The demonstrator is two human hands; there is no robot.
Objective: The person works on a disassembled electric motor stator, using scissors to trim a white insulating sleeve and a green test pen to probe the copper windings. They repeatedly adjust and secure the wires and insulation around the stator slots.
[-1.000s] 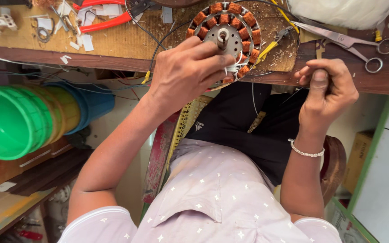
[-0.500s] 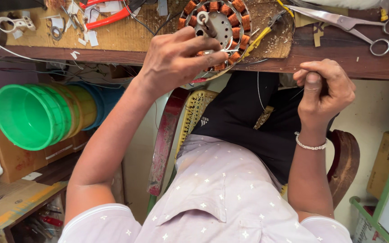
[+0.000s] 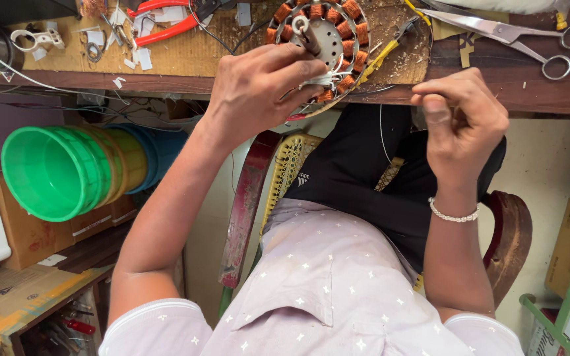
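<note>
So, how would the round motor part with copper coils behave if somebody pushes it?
The wound stator probably feels heavy for its size: metal core, many copper coils. It overhangs the edge of the workbench under the left hand, so a push could tip it off. The thin wire toward the right hand looks floppy and easily snagged.

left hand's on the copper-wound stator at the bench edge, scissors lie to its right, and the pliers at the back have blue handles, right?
Not quite: the pliers have red handles, as the head view shows. The rest holds: the left hand is on the stator, with the scissors to its right.
</note>
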